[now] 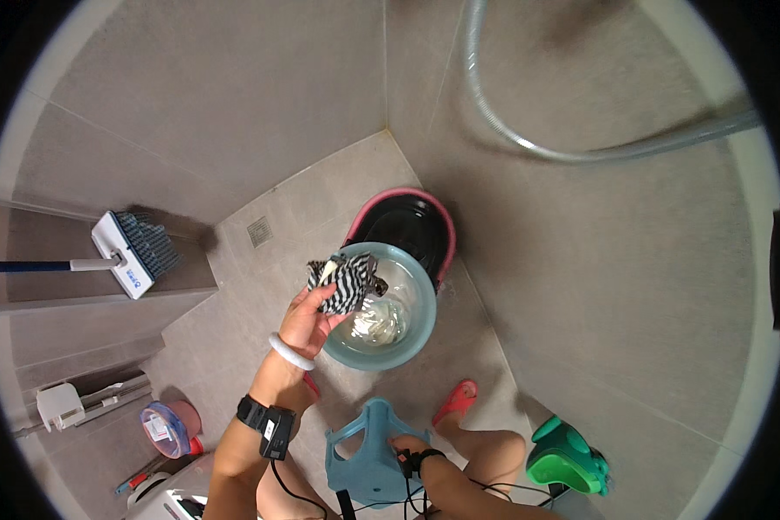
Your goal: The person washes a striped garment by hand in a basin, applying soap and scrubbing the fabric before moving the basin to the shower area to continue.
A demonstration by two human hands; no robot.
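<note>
A black-and-white striped cloth (352,288), bunched up, is gripped in my left hand (308,319) over the left side of a blue-grey basin (428,325). Water in the basin catches bright reflections, and what lies beneath them is hard to make out. My right hand (405,444) is low in the view, closed at the right edge of a small blue plastic stool (355,468); some of its fingers are hidden. The stool stands between my legs.
A black tub with a pink rim (445,227) sits partly under the basin. A flat mop (123,256) is at the left, above a pink-and-blue bucket (172,431). A green container (565,464) stands at right. A grey hose (572,156) hangs along the wall. Cables trail from my wrists.
</note>
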